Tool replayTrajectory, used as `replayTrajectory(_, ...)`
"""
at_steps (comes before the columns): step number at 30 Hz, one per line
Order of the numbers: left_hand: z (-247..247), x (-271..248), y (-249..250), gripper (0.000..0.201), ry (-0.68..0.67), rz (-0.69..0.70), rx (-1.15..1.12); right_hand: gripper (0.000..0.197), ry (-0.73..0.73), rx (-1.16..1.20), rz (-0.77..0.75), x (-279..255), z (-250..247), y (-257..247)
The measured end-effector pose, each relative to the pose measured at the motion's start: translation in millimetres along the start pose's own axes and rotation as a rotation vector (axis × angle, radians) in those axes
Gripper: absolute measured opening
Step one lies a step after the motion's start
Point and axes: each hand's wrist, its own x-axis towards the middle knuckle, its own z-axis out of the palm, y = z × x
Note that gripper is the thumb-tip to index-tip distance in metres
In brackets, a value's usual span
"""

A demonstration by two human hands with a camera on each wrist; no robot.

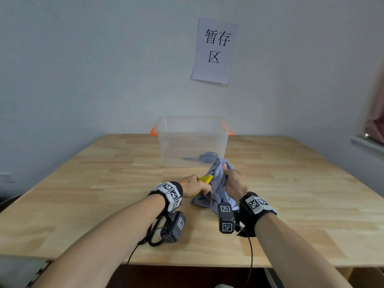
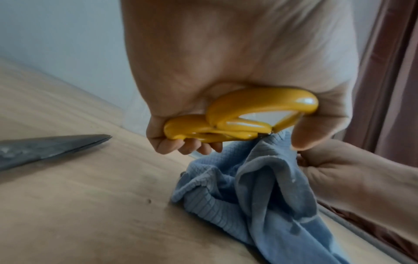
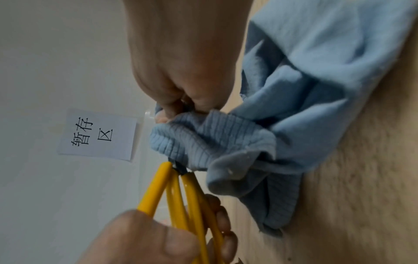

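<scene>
Yellow-handled scissors (image 1: 204, 179) sit with their blades buried in a bunched blue cloth (image 1: 217, 190), one hand on each.

It looks like the blades are being wiped. To do that well, the handles should be kept squeezed together, with the cloth drawn from pivot toward tip and only fabric between skin and edge. The left hand (image 1: 193, 185) grips the handle loops low over the near middle of the wooden table (image 1: 291, 183), fingers curled round them and thumb on top. The right hand (image 1: 233, 182) pinches the cloth's ribbed hem just beyond the pivot. The blades are hidden in the folds, so where they lie against those fingertips cannot be told. Behind stands a clear bin (image 1: 166, 142) holding a second pair of scissors (image 1: 204, 157), below a paper sign (image 1: 215, 50).
</scene>
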Motion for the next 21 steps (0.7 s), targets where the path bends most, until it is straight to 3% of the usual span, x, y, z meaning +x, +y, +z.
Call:
replayTrajectory(4,-3.4,2.2,2.6,0.063,0.013,-0.006,-0.019,0.015,-0.036,-0.025,0.011,-6.1,7.3,1.5)
replayTrajectory(13,-5.5,-2.3,9.7,0.029,-0.031,0.052,-0.066,0.011,-0.009,-0.053,-0.006,0.6,7.4,-3.7)
replayTrajectory(21,-6.6,0.4,4.2,0.03,-0.047,0.024,-0.057,0.018,0.008,-0.016,0.016,12.3,7.5,6.5)
